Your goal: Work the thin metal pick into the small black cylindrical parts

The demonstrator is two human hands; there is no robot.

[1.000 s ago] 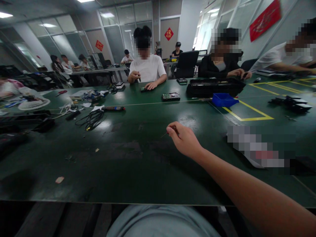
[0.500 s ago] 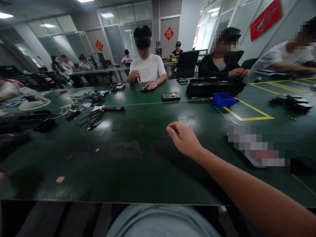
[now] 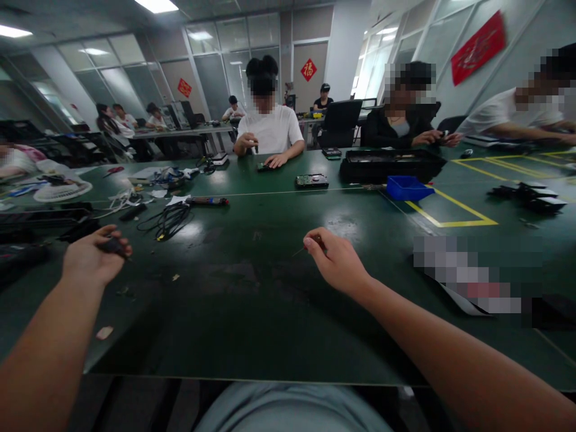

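Right hand (image 3: 338,262) pinches a thin screwdriver (image 3: 307,245) at its fingertips; left hand (image 3: 92,257) grips a dark tool (image 3: 113,245).

Room was kinda dim. Light came from ceiling panels (image 3: 155,5) up top & big windows (image 3: 382,54) at the back. Green table (image 3: 252,312) had shiny white glare spots near the middle. Edges looked bent & stretched, w/ arms blurry down low. Far stuff was soft. Some spots were blocked out in squares.
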